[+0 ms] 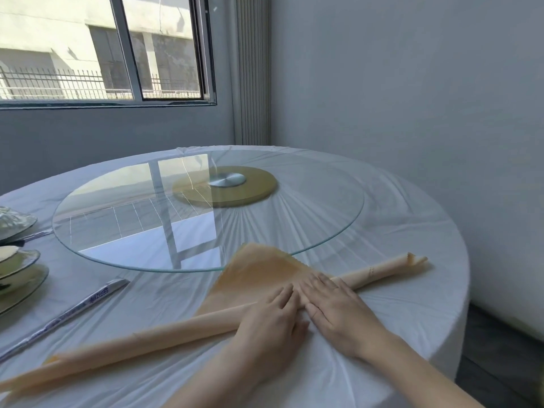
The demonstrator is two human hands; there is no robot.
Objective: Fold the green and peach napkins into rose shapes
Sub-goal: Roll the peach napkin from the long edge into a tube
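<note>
While the peach cloth napkin (259,278) is lying on the near part of the round table draped in white cloth (397,231), it is taking the form of a long roll. The roll is running from lower left to upper right, and a flat triangular flap is pointing away toward the round glass turntable (132,201).

The left hand (270,316) and the right hand (338,307) are pressing side by side on the middle of the roll. Their fingers are extended and laid flat, pinching nothing. Judging by this, the palms are sitting at the centre so that the roll is staying tight and even along its length as it is being pushed toward the flap's tip.

The hands are covering the stretch of roll beneath them, and the roll's left end is running out of the picture. The flap's tip is reaching the turntable's near rim, though whether it is lying over or under the glass is hard to tell. The stacked glass plates (17,272) at the left are cut off, and the print on the long paper-wrapped chopsticks (88,304) is blurring. No green napkin is showing.
</note>
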